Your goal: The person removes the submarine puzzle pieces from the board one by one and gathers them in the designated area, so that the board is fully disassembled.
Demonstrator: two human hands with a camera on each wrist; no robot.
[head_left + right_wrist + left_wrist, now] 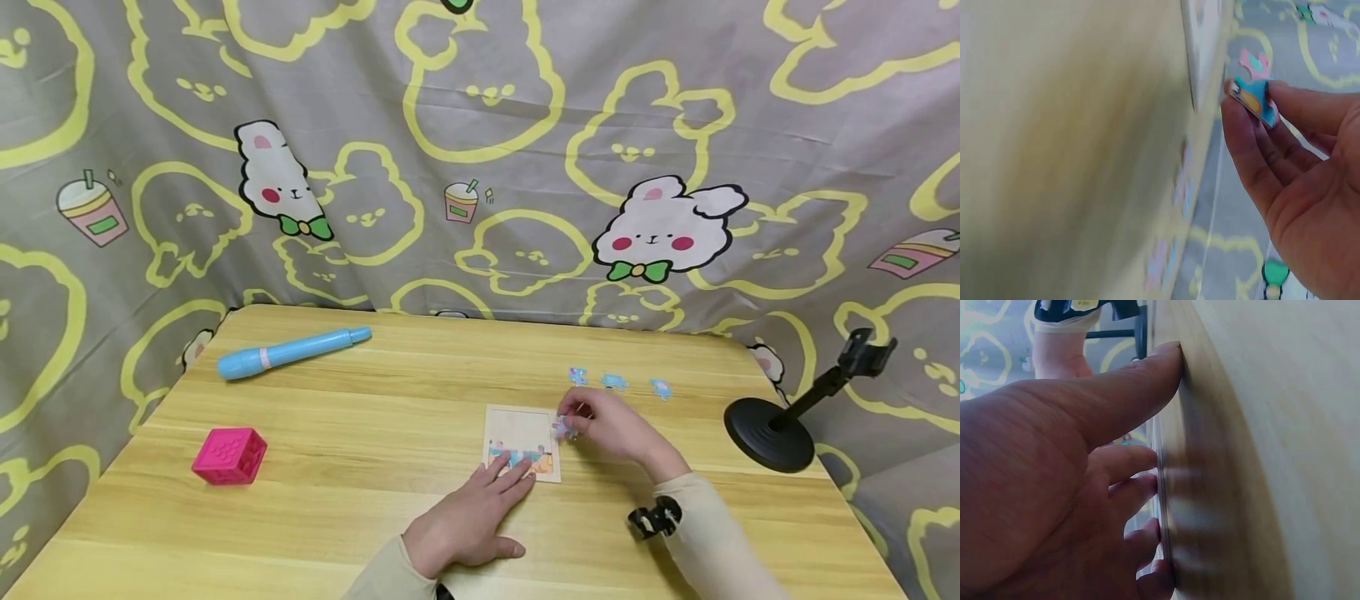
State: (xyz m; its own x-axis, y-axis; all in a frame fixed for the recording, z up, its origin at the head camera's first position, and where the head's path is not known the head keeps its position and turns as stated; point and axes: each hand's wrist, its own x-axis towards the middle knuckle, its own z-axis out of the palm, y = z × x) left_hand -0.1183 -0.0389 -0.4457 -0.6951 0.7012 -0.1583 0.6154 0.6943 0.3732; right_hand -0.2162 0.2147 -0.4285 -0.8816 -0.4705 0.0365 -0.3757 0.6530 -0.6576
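Puzzle board (517,427), head view: lies on table (337,517), lower part filled, upper part bare.
Right hand (618,427), head view: pinches puzzle piece (561,427) by board's right edge; seemingly at the placing step.
Left hand (1060,481), left wrist view: extends loosely, grasping nothing.
Puzzle piece, right wrist view: tilts in the pinch; likely calls for levelling, then fitting into the bare part.

Puzzle pc (1260,92) blue w/ orange

Wood-grain table (375,475), light yellow-brown; blue stick-shaped object (300,351) at far left, pale pink band round it; pink cube (229,456) nearer, also left; puzzle board (521,424) flat, right of middle; three loose puzzle pieces (613,382) beyond it, spaced apart; black stand (767,435) at right edge, round base down
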